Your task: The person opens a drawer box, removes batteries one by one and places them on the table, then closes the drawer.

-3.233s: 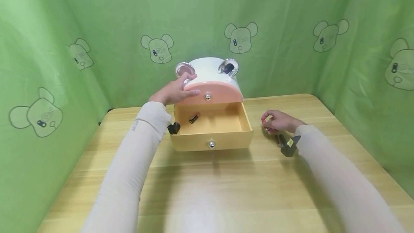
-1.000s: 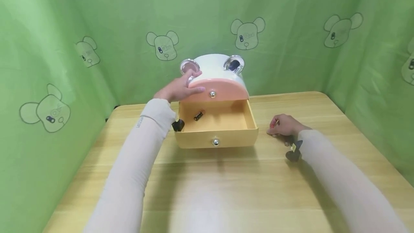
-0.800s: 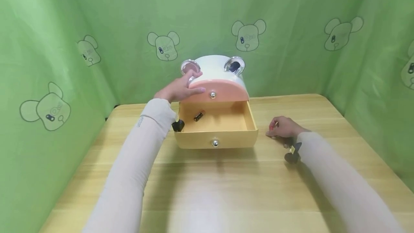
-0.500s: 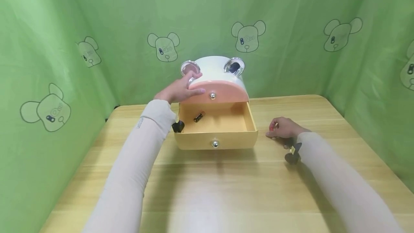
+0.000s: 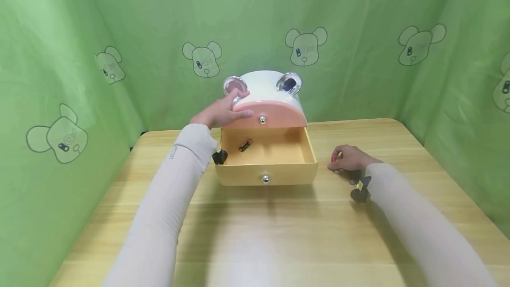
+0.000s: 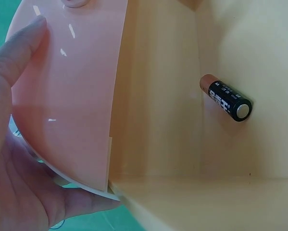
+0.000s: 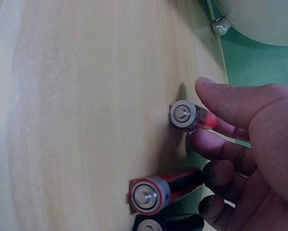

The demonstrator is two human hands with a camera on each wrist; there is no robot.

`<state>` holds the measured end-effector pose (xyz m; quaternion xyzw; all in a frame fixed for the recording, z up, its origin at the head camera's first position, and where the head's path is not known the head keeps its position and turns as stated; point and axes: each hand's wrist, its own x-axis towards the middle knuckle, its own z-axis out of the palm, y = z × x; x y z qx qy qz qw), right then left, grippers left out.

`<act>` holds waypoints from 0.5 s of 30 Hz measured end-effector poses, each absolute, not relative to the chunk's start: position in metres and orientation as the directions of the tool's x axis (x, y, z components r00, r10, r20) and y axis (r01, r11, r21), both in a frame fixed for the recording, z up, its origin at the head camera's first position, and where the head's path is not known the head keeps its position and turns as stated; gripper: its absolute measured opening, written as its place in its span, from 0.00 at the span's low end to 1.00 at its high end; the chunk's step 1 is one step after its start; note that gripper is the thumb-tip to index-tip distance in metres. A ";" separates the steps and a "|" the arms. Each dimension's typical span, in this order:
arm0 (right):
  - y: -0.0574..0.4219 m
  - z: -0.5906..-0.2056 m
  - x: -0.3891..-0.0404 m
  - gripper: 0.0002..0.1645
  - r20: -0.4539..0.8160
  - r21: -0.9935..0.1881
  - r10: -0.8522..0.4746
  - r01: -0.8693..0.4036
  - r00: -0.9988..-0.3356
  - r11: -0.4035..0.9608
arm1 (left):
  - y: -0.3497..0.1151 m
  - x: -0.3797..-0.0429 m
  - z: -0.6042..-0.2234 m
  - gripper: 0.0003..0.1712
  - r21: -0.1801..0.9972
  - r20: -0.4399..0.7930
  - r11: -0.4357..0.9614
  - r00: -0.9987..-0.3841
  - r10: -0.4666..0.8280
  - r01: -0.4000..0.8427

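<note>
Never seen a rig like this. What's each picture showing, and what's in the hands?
No robot here: just a person's two bare hands. The wide picture comes from a camera worn on the head, looking forward and down; the two close-ups come from a camera on each wrist.

On the table stands a white-and-pink cabinet with its yellow lower drawer pulled open and a black-and-copper battery inside. The left hand holds the cabinet's upper corner, thumb on the pink front. The right hand has a red-marked battery between thumb and fingers; whether it is firmly gripped, I can't tell. Two more batteries lie beside it.
</note>
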<state>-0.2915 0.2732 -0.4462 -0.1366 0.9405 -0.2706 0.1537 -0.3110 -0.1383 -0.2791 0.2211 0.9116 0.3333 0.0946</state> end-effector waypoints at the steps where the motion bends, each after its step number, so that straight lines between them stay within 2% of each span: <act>1: 0.273 -0.446 -0.292 0.18 -0.210 -0.548 -0.343 -0.180 -0.915 0.817 | -0.138 -0.311 -0.279 0.35 0.649 -0.025 0.681 -0.885 0.465 0.339; 7: 0.278 -0.441 -0.292 0.17 -0.202 -0.543 -0.340 -0.184 -0.918 0.819 | -0.138 -0.311 -0.279 0.36 0.651 -0.029 0.679 -0.883 0.468 0.339; 11: 0.278 -0.433 -0.290 0.14 -0.218 -0.589 -0.322 -0.139 -0.921 0.796 | -0.138 -0.311 -0.278 0.35 0.651 -0.029 0.679 -0.882 0.470 0.340; 15: 0.277 -0.425 -0.288 0.14 -0.174 -0.580 -0.341 -0.184 -0.924 0.793 | -0.138 -0.310 -0.278 0.35 0.648 -0.025 0.681 -0.883 0.468 0.342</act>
